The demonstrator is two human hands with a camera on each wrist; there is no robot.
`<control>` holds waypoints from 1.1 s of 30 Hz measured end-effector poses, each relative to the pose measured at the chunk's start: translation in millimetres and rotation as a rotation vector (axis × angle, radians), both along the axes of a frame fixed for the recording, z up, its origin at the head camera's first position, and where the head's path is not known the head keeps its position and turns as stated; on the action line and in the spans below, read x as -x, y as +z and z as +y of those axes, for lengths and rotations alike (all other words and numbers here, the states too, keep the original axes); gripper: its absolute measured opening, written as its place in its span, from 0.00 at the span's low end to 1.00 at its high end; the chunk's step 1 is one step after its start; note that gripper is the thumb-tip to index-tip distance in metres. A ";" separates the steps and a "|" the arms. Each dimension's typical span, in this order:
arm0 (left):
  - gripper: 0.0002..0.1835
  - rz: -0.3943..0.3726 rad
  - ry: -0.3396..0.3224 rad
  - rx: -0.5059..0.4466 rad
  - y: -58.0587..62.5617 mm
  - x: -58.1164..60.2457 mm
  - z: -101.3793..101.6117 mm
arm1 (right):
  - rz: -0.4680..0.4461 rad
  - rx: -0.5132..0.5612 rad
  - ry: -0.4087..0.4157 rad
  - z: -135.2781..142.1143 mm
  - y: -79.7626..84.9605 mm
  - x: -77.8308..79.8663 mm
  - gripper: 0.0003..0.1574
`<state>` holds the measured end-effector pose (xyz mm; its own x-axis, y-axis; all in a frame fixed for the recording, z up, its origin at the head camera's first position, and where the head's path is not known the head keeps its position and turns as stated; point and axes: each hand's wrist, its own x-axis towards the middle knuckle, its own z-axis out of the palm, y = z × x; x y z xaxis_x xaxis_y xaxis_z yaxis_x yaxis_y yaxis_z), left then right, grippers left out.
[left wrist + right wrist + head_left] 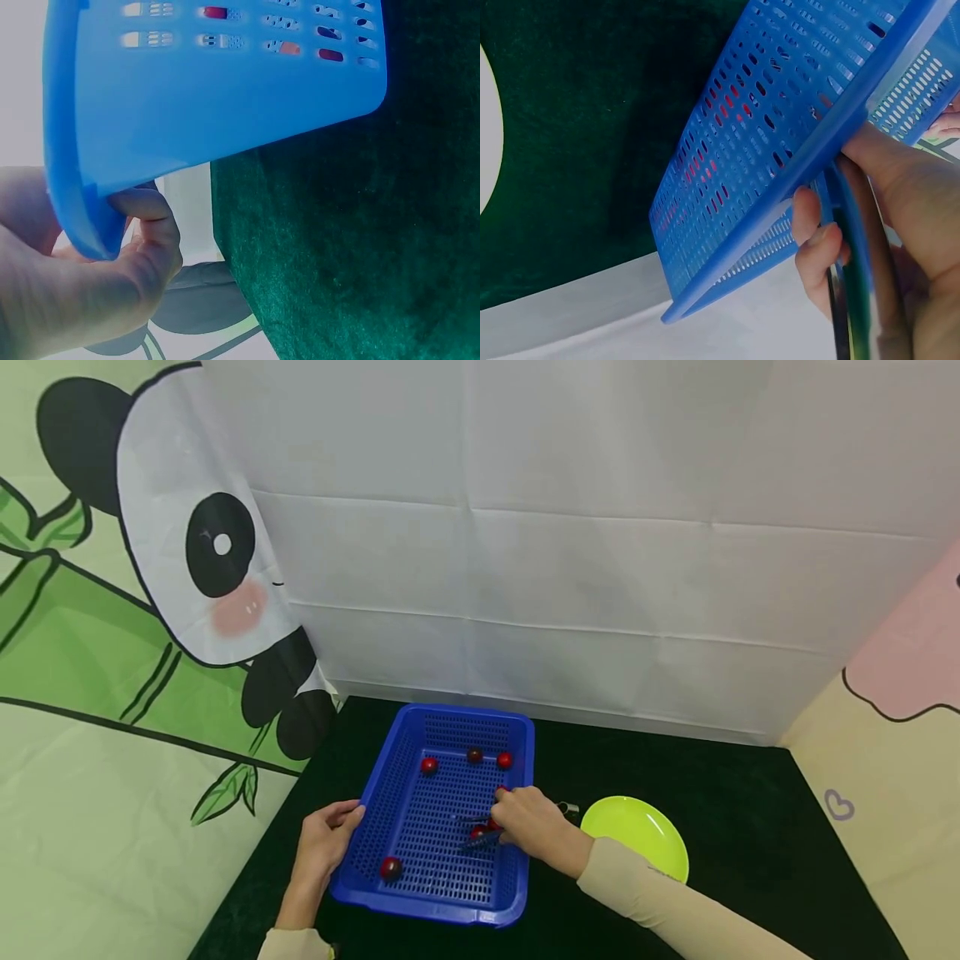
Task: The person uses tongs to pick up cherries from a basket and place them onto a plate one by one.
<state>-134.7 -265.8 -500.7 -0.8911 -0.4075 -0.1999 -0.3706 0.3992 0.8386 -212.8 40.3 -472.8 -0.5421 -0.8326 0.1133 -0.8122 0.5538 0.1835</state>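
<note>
A blue plastic basket (pixel 420 906) with slotted walls and floor holds several small red and dark tomatoes (pixel 391 868). My left hand (pixel 322 839) grips its left rim, thumb and fingers around the edge (pixel 94 217) in the left wrist view. Over the basket's right side, my right hand (pixel 536 827) holds a pair of tongs (pixel 480 841) with metal handles and dark blue tips. The tips reach down to either side of a red tomato (pixel 478 832) near the right wall. Beside it, more red tomatoes are partly hidden by the right hand.
A yellow-green plate (pixel 637 831) lies right of the basket, partly behind the right sleeve (pixel 637 889). Dark green cloth (pixel 720 793) covers the table. A white sheet (pixel 570 568) hangs at the back, with a printed panda cloth (pixel 172 552) to the left.
</note>
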 end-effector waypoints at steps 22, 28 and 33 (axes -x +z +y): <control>0.22 0.005 -0.008 -0.002 -1.3 4.5 -1.6 | 0.054 0.078 0.002 14.3 -0.2 -4.2 0.14; 0.23 -0.003 -0.014 0.001 -1.9 3.2 -0.4 | 0.036 0.158 0.019 23.3 -5.1 -5.2 0.17; 0.24 -0.006 -0.012 0.013 -2.0 2.2 -2.3 | 0.032 0.249 0.029 29.0 -8.4 -5.5 0.18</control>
